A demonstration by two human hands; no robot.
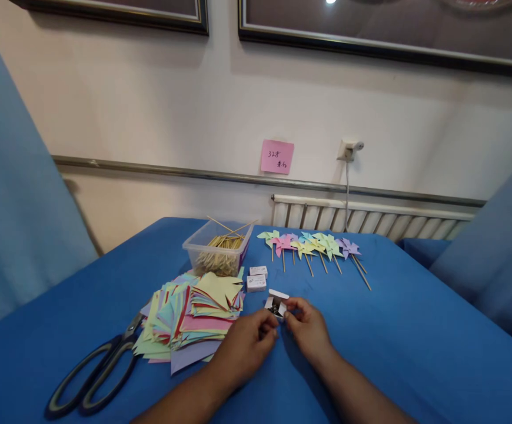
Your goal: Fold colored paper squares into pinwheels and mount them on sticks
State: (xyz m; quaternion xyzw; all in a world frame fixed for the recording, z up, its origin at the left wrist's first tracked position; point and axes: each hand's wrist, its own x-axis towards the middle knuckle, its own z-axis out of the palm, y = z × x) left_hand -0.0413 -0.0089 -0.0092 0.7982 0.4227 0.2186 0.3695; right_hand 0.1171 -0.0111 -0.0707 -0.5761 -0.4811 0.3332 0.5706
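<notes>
A small white box [284, 295] with its flap up holds dark, shiny little pieces [275, 309], too small to name surely. My right hand [308, 330] is closed on the box's right side, thumb in front and fingers behind. At its left front edge is my left hand [249, 341], fingers curled and pressed together; whatever lies in them is hidden. Left of that hand, a stack of cut coloured paper squares [207, 312] is spread in a pile. Two more small closed boxes [256, 284] sit just behind the one I hold.
A clear plastic tub [194, 250] of thin wooden sticks stands behind the paper. Several finished paper pinwheels [322, 247] on sticks lie at the table's back right. Large scissors [106, 371] rest at the left, tips by the paper. The blue-covered table [397, 341] meets a wall with a radiator [375, 221].
</notes>
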